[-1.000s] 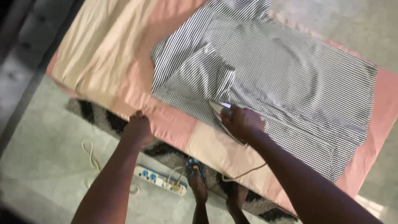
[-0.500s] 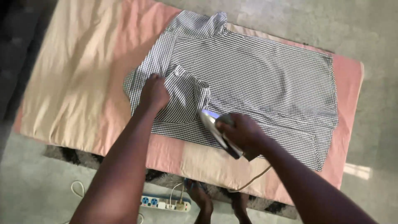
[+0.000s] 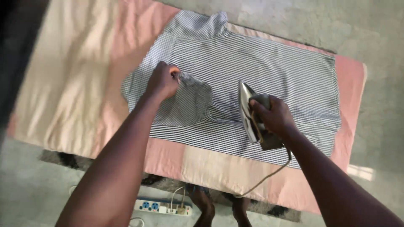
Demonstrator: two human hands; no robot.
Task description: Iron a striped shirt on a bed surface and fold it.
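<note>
Right hand point(image 3: 271, 115) wrapped tight around the handle of the clothes iron point(image 3: 252, 115), and the iron is tipped up on its edge, soleplate facing left and lifted off the cloth, which looks like a way to keep the hot face clear of the fabric while the other hand works. Left hand point(image 3: 163, 80) has its fingers pinched shut on the short sleeve point(image 3: 191, 101) of the checked shirt point(image 3: 269, 67), the sleeve bunched and partly raised off the body of the garment, apparently to spread it flat. The shirt lies face down and spread wide, collar toward the far edge, on a pink and cream sheet point(image 3: 75, 75) padding the flat surface beneath. The iron's cord point(image 3: 269, 176) trails off the near edge toward the floor, where a white power strip point(image 3: 162, 207) sits just beside the person's feet point(image 3: 219, 206) on a patterned rug.
</note>
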